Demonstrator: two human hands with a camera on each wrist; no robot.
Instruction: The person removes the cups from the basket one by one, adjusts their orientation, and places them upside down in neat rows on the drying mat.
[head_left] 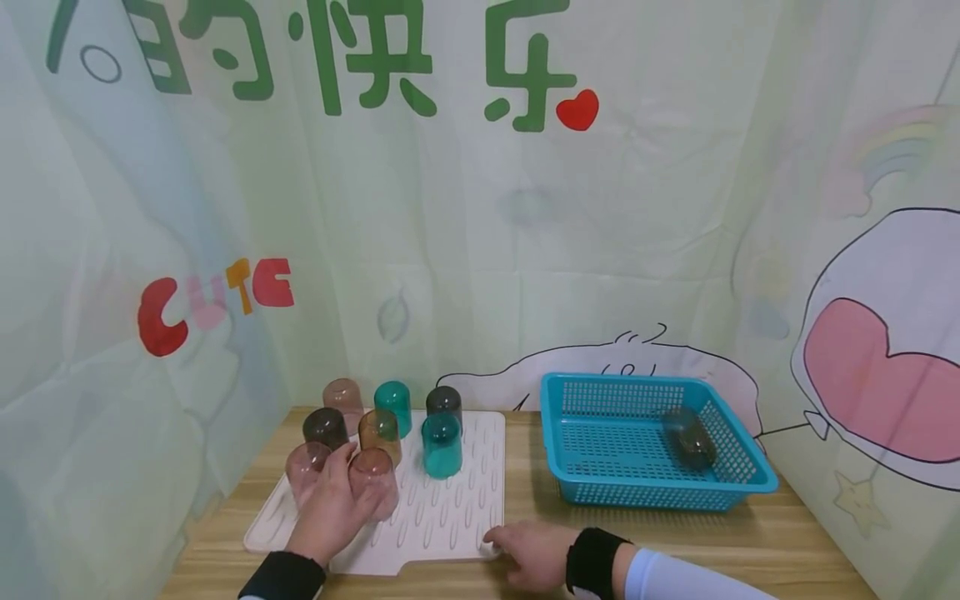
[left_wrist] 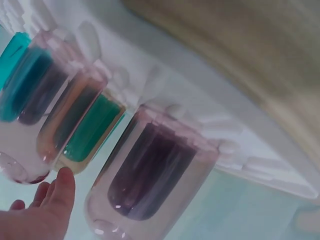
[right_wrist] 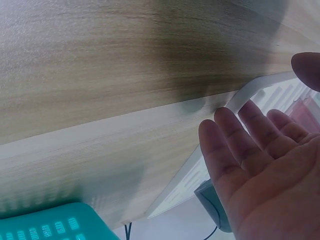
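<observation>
My left hand [head_left: 333, 510] is among upside-down clear cups on a white ridged drying mat [head_left: 472, 517]. Its fingers lie right by a pink cup [head_left: 377, 479]; in the left wrist view, the extended fingers [left_wrist: 62, 192] come up close to that cup's rounded base and do not wrap round it. Another pink cup [head_left: 306, 468] stands just left of this hand. My right hand [head_left: 542, 552] is low at the mat's front right corner, fingertips right at its edge. In the right wrist view its fingers [right_wrist: 260, 135] are extended and the palm holds nothing.
Behind stand a dark cup [head_left: 326, 427], an amber cup [head_left: 381, 433], a rear pink cup [head_left: 342, 398], two teal cups [head_left: 442, 446] and a grey cup [head_left: 444, 402]. A blue plastic basket [head_left: 645, 492] on the right contains dark glassware [head_left: 692, 442]. A printed curtain [head_left: 637, 250] encloses the wooden table [head_left: 675, 542].
</observation>
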